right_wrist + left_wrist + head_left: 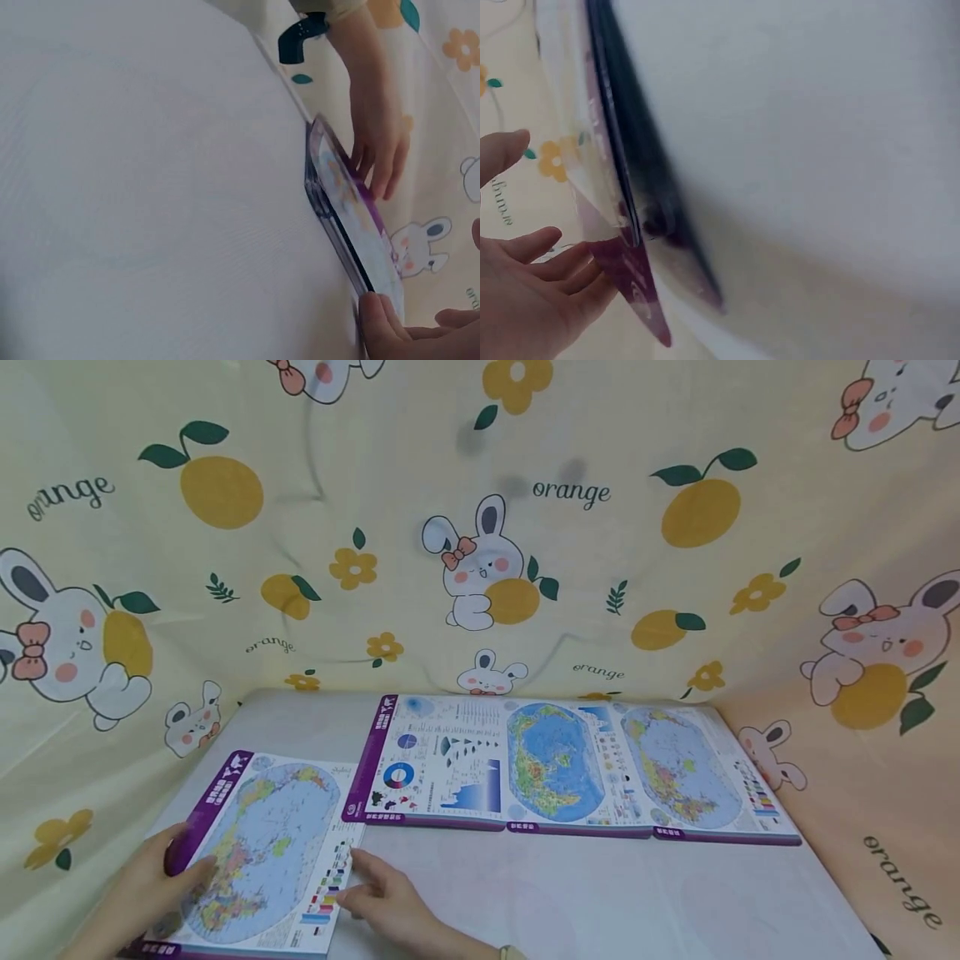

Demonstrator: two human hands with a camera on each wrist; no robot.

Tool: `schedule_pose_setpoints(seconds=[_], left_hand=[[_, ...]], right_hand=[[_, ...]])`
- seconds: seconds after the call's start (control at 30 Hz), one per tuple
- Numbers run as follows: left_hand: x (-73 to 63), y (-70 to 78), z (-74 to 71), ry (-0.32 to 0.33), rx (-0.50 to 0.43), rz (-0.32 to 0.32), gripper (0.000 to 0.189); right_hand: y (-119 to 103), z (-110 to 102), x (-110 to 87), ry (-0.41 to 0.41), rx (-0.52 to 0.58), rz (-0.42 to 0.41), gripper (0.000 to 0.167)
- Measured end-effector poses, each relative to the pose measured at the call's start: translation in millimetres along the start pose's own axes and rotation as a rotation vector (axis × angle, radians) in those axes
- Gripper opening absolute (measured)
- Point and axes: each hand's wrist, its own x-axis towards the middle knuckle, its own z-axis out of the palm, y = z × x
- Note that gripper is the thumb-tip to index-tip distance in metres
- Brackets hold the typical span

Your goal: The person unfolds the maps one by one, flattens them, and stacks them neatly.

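A world map (pixel 262 843) with a purple title band lies at the front left of the table, and layered edges show along its side. My left hand (pixel 146 881) is at its purple left edge, with the thumb over the printed face in the head view. In the left wrist view, that hand's fingers (pixel 570 274) reach the purple corner, fairly straight. My right hand (pixel 397 897) touches the map's opposite long edge with its fingertips. The right wrist view has the right fingers (pixel 375 319) right at the layered edge, the other hand (pixel 375 127) at the far side.
Behind and to the right, three map panels (pixel 431 760) lie side by side along the back of the white table (pixel 600 893). A cloth (pixel 585 568) printed with rabbits and oranges hangs behind and at both sides.
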Motion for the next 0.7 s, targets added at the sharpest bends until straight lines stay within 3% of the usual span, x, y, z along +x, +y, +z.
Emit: schedule_pose_setpoints(seconds=[0.2, 0.33, 0.5, 0.57, 0.7], left_hand=[[-5.3, 4.9, -17.7, -0.032, -0.067, -0.136, 0.103], [-12.8, 7.1, -29.4, -0.007, -0.124, -0.17, 0.1], [-22.7, 10.2, -41.8, 0.031, -0.24, -0.174, 0.092], [-26.1, 10.5, -46.0, 0.026, -0.295, -0.178, 0.087], [-33.0, 12.1, -52.5, -0.015, -0.425, -0.196, 0.082]], right_hand=[[1, -3, 0.9, 0.042, 0.076, -0.062, 0.056], [3, -6, 2.5, 0.062, 0.153, -0.064, 0.057], [5, -7, 3.7, 0.101, 0.333, -0.049, 0.063], [7, -7, 3.5, 0.117, 0.387, -0.054, 0.063], [8, -10, 4.4, 0.142, 0.395, -0.052, 0.061]])
